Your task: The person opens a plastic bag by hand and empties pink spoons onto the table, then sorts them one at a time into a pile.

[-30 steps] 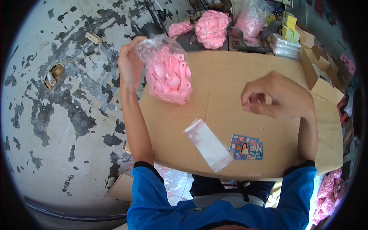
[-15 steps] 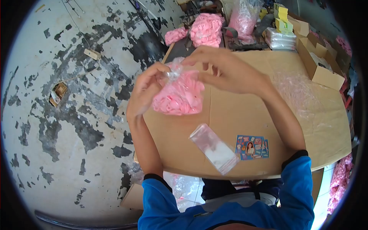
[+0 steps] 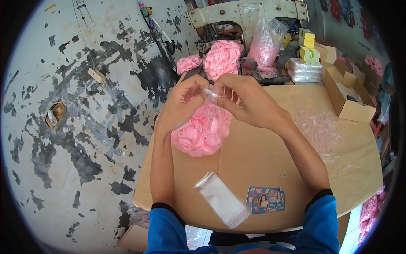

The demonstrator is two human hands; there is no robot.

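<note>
A clear plastic bag of pink pieces (image 3: 201,133) hangs from my hands above the brown-covered table. My left hand (image 3: 184,101) pinches one side of the bag's gathered neck. On the other side of that twisted neck, my right hand (image 3: 243,99) has its thumb and fingers closed on the plastic. Both sets of fingertips nearly meet there. Below the bag lies a stack of flat clear plastic sleeves (image 3: 222,201). Just right of the sleeves are several printed blue cards (image 3: 264,200), slightly fanned.
Larger bundles of pink pieces (image 3: 222,59) and a tall plastic bag (image 3: 264,46) stand at the back. Yellow packs (image 3: 309,53) sit on stacked plastic bags (image 3: 304,71). An open cardboard box (image 3: 349,95) and thin pinkish strands (image 3: 319,135) are at right. A peeling wall (image 3: 84,139) borders the left.
My right hand has come in to grip the neck of the bag beside my left. The view has tilted up, so the table and its contents appear lower.
</note>
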